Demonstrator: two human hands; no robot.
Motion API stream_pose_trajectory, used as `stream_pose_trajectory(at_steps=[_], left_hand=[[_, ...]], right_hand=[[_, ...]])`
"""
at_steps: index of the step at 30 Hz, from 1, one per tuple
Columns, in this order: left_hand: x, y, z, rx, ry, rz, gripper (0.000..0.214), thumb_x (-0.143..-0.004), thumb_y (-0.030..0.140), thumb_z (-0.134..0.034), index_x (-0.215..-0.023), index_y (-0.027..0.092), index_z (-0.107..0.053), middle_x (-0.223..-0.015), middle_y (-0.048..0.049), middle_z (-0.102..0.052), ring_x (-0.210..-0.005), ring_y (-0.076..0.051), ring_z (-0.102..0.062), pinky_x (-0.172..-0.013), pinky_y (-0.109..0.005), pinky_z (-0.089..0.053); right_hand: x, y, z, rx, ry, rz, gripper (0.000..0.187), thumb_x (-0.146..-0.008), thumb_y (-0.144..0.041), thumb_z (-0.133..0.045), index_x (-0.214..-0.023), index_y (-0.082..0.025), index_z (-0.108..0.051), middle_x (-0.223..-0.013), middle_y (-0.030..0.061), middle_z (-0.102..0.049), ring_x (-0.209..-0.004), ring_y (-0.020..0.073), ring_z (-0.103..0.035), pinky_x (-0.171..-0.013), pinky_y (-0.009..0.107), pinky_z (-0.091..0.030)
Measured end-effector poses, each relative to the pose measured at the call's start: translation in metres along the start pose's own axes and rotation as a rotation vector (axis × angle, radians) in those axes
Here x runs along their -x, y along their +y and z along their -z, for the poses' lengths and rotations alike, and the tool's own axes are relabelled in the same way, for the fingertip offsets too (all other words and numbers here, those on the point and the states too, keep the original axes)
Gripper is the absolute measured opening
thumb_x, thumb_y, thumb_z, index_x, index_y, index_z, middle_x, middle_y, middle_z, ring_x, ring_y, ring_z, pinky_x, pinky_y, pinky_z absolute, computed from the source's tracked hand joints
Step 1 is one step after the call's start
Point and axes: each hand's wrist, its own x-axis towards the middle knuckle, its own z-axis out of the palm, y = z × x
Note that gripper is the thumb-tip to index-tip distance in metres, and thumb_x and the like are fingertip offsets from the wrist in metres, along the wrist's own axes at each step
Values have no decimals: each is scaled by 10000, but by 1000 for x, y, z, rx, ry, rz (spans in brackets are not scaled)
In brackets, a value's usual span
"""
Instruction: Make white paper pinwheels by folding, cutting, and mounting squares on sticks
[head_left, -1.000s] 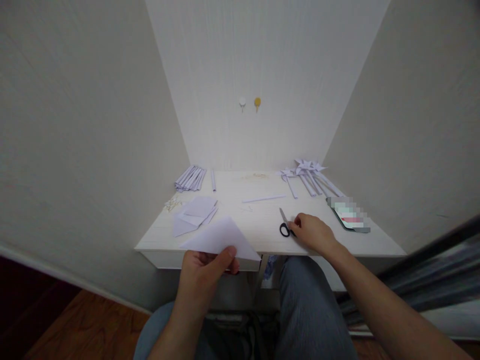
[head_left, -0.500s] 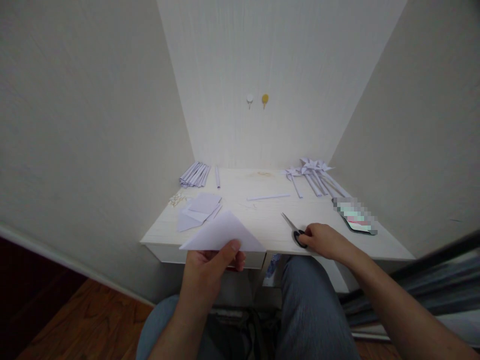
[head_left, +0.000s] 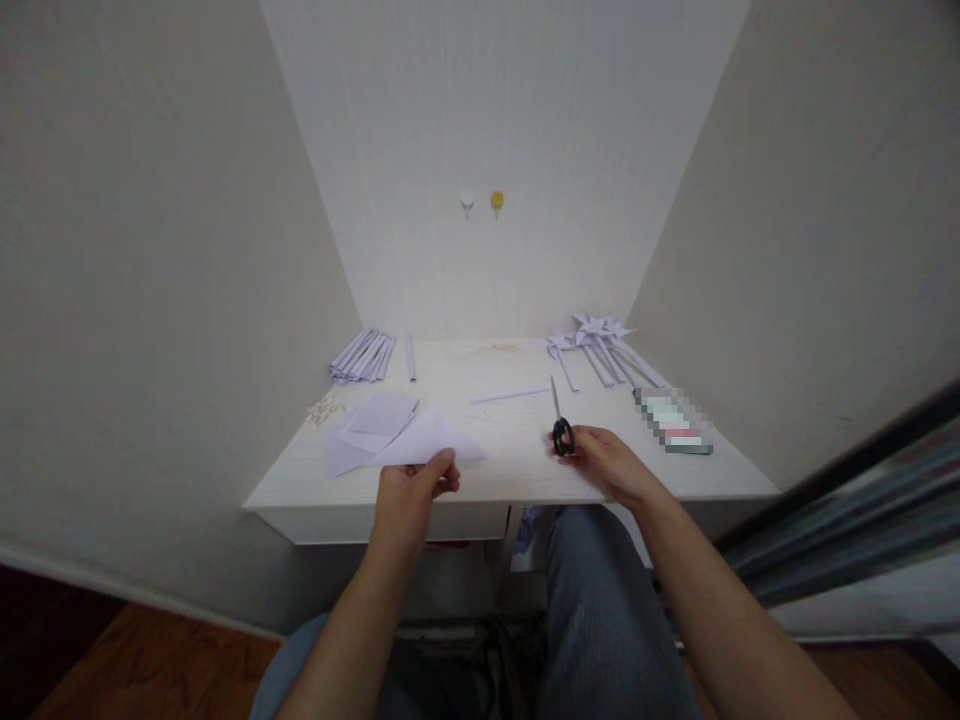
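Observation:
Pinched between the thumb and fingers of my left hand (head_left: 416, 490) is a sheet of white paper folded into a triangle (head_left: 431, 440), held over the front of the desk. My right hand (head_left: 604, 460) grips a pair of scissors (head_left: 562, 435) by the black handles, with the blades pointing away from me. The blades look closed together. Left of the folded paper lie loose paper squares (head_left: 382, 412), partly covered by it. A thin rolled paper stick (head_left: 510, 395) rests on the desk beyond my hands.
The white desk (head_left: 450, 485) stands between walls. Rolled paper tubes (head_left: 364, 357) and a single tube (head_left: 410, 358) lie at the back left, small pale pieces (head_left: 325, 408) nearer. Paper pinwheels (head_left: 600, 330) on sticks are at the back right, a phone (head_left: 671, 420) before them.
My right hand has lifted the scissors and turned them so the blades point forward. My left hand has moved the folded paper slightly left and toward the paper squares. The view has shifted.

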Motion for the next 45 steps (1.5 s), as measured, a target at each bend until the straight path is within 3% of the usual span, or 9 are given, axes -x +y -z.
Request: stream_pose_trajectory(at_steps=[3, 9, 15, 18, 22, 28, 32, 38, 45], left_hand=[[-11, -6, -8, 14, -19, 19, 242, -670, 317, -824, -709, 122, -685, -589, 0, -657, -544, -132, -599, -529, -259, -543], [-18, -13, -17, -23, -47, 14, 248, -707, 339, -810, -708, 110, -715, -614, -40, -706, -566, -165, -656, -568, -300, -591], [-31, -12, -19, -50, -54, -5, 246, -670, 318, -842, -689, 102, -726, -616, -48, -716, -579, -162, -673, -608, -302, -613], [-32, -8, -17, -55, -29, -16, 259, -699, 341, -825, -735, 107, -720, -634, -40, -706, -598, -170, -662, -549, -306, -612], [-23, -2, -14, -90, -11, -30, 282, -715, 354, -824, -821, 114, -719, -698, -41, -709, -630, -186, -660, -478, -305, -601], [-2, 5, -15, -81, 8, -68, 230, -717, 312, -827, -799, 131, -711, -650, -18, -704, -579, -159, -652, -504, -267, -577], [13, 9, -17, -120, 37, -93, 215, -727, 312, -815, -756, 128, -708, -622, -25, -708, -541, -140, -640, -525, -247, -551], [31, 18, -14, -106, -34, -75, 193, -753, 315, -790, -713, 136, -731, -600, -34, -711, -541, -139, -639, -551, -242, -533], [42, 33, -14, -184, -113, -65, 227, -748, 321, -782, -620, 146, -718, -563, -22, -669, -536, -134, -592, -535, -240, -495]], right_hand=[[-3, 5, -11, -202, -17, -4, 280, -741, -457, -684, -749, -180, -653, -923, 110, -735, -753, 198, -651, -765, 359, -540], [-2, 8, -26, -438, -81, -38, 234, -752, -406, -717, -726, -206, -597, -857, 55, -697, -751, 181, -647, -799, 378, -550], [-4, 6, -38, -421, -151, -84, 366, -636, -465, -843, -777, -174, -673, -788, 30, -632, -719, 174, -597, -705, 331, -502], [2, 1, -45, -351, -134, -67, 333, -622, -424, -880, -713, -180, -673, -686, -15, -575, -650, 139, -505, -643, 284, -428], [19, -11, -60, -197, -97, 41, 230, -616, -290, -890, -619, -193, -681, -698, -33, -516, -651, 127, -457, -600, 271, -354], [35, -26, -89, -100, 32, 147, 191, -703, -394, -824, -772, -220, -785, -835, 2, -543, -740, 162, -542, -613, 286, -405], [43, -31, -102, -132, 33, 176, 187, -696, -367, -841, -755, -207, -761, -848, -6, -516, -744, 152, -541, -628, 284, -423], [57, -43, -111, -176, 31, 218, 187, -683, -302, -829, -653, -193, -680, -791, -20, -488, -710, 142, -508, -606, 274, -405], [66, -49, -108, -192, -22, 158, 199, -675, -285, -809, -662, -195, -632, -697, -45, -501, -671, 129, -464, -612, 262, -359]])
